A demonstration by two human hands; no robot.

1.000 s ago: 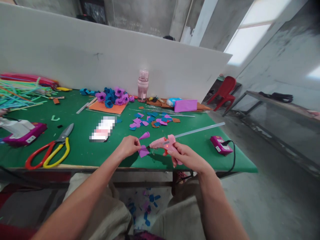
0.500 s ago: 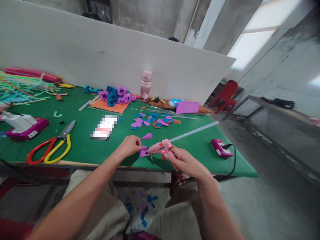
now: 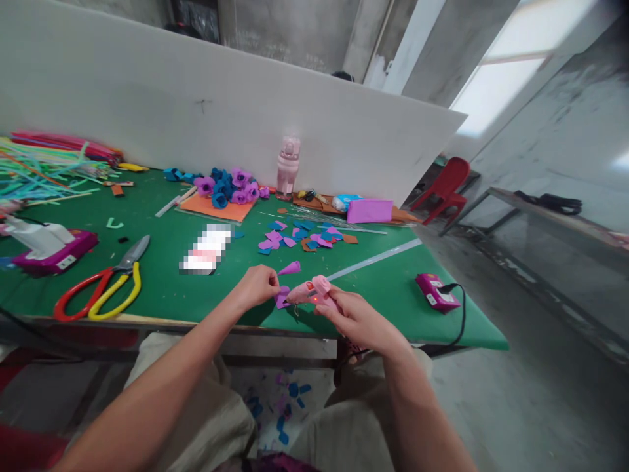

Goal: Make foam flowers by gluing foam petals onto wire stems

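My right hand (image 3: 351, 313) is closed around the handle of a pink glue gun (image 3: 307, 291), whose small orange light is lit. A long clear glue stick (image 3: 376, 259) juts out of its back end. The nozzle points left and meets a small purple petal piece (image 3: 282, 299). With thumb and fingers pinched, my left hand (image 3: 259, 284) holds that petal piece by its edge, just above the table. A rolled purple cone (image 3: 289, 268) lies just beyond my left fingertips. Whether the nozzle touches the petal or hovers over it I cannot tell.
Loose purple, blue and brown pieces (image 3: 304, 235) lie ahead. Finished flowers (image 3: 228, 187) rest on an orange sheet (image 3: 216, 208), beside a pink bottle (image 3: 287, 169). Scissors (image 3: 105, 285) and a power strip (image 3: 56, 252) are left; another power strip (image 3: 436, 293) with a cord is right.
The glue gun and my right hand have shifted slightly left, the nozzle moving across the petal piece. My left hand keeps its pinch nearly in place.
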